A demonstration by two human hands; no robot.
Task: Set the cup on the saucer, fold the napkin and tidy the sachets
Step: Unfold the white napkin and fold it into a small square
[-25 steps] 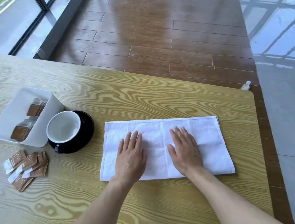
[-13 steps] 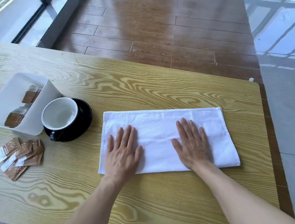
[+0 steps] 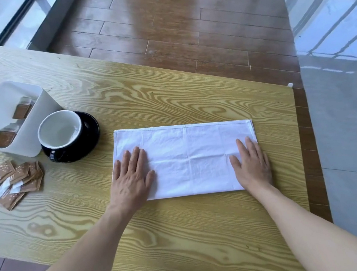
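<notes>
A white napkin (image 3: 186, 156) lies flat on the wooden table (image 3: 184, 235), folded into a long rectangle. My left hand (image 3: 131, 180) presses flat on its left end and my right hand (image 3: 252, 164) presses flat on its right end, fingers spread. To the left, a black cup with a white inside (image 3: 60, 132) stands on a black saucer (image 3: 91, 127). Several brown sachets (image 3: 16, 182) lie loose near the left edge. A white box (image 3: 29, 139) behind them holds more brown sachets (image 3: 22, 109).
The table's right edge (image 3: 299, 143) runs just beyond the napkin, with dark wooden floor (image 3: 171, 24) past the far edge. A glass wall with a dark frame stands at the far left.
Both hands have slid outward along the napkin, from near its middle to its two ends. The napkin, cup and sachets stay where they were.
</notes>
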